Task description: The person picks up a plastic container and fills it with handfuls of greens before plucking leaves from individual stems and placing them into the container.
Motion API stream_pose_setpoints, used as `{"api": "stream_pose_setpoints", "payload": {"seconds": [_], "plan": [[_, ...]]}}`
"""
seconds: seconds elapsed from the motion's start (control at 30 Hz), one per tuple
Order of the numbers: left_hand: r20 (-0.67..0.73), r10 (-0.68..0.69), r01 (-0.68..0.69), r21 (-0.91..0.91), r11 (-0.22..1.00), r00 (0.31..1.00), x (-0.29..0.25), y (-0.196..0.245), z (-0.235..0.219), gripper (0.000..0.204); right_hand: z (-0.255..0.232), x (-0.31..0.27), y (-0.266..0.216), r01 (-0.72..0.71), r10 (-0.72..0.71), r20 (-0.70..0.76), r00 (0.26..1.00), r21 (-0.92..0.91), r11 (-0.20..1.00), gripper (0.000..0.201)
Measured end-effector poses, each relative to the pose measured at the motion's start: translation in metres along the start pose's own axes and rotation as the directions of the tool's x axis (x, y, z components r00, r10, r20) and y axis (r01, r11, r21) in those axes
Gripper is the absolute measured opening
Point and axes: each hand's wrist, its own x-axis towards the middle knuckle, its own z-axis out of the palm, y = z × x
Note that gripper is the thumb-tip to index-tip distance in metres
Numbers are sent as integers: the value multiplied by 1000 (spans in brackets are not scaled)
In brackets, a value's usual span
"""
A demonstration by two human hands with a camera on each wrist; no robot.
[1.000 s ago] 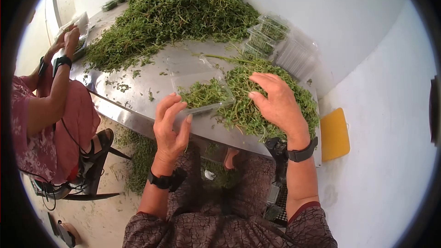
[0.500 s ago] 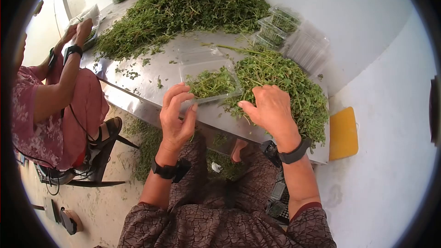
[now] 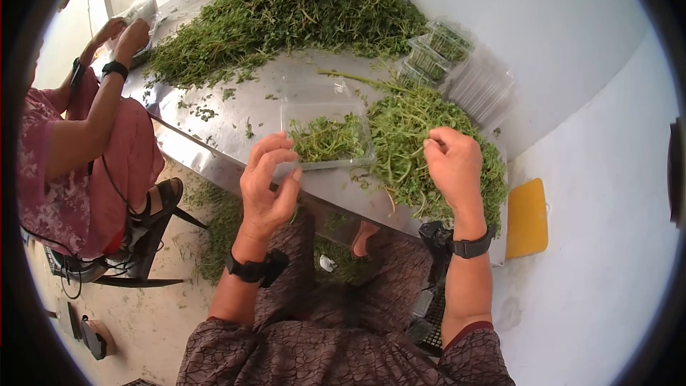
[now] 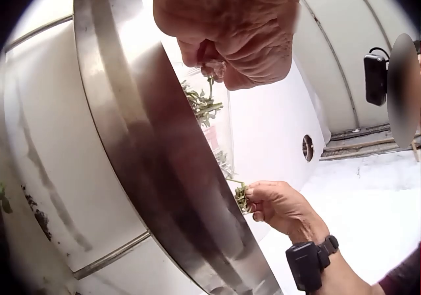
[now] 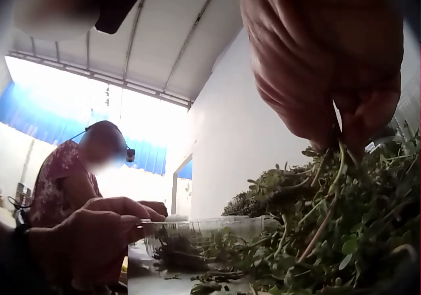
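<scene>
My left hand (image 3: pixel 268 186) is at the near left corner of a clear plastic clamshell container (image 3: pixel 336 164), its fingertips and thumb pinching the rim in the right wrist view. The container lies open on the table with green sprigs (image 3: pixel 325 139) inside and its lid raised at the back. My right hand (image 3: pixel 457 168) is over a heap of cut leafy greens (image 3: pixel 407 125) beside the container. Its thumb and fingertips pinch some stems (image 5: pixel 339 163) at the top of the heap; the left wrist view also shows greens (image 4: pixel 241 196) at those fingertips.
A much larger pile of greens (image 3: pixel 307 14) covers the back of the metal table (image 3: pixel 214 125). Filled containers (image 3: pixel 436 50) and nested clear ones (image 3: pixel 479 93) stand behind the small heap. A yellow board (image 3: pixel 527 218) leans at the right. Another person (image 3: pixel 71 150) sits at the left.
My right hand has gone from spread fingers over the heap to fingertips pinched on stems there. The left hand has stayed at the container's corner.
</scene>
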Motion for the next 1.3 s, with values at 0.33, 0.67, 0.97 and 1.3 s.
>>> {"api": "stream_pose_setpoints", "payload": {"seconds": [0.33, 0.67, 0.97, 1.3], "plan": [[26, 19, -19, 8, 1000, 999, 5, 5, 2, 24, -4, 1, 15, -164, 233, -112, 966, 431, 887, 12], [-11, 107, -105, 112, 988, 994, 12, 15, 2, 24, -8, -5, 1, -282, 354, 20, 935, 649, 707, 14], [-1, 142, -142, -5, 990, 990, 18, 42, 5, 27, -10, -9, -6, -178, 326, -41, 945, 769, 614, 15], [230, 38, 14, -219, 976, 973, 4, 98, 38, 50, -16, -57, -53, -201, 331, 53, 942, 879, 433, 13]]}}
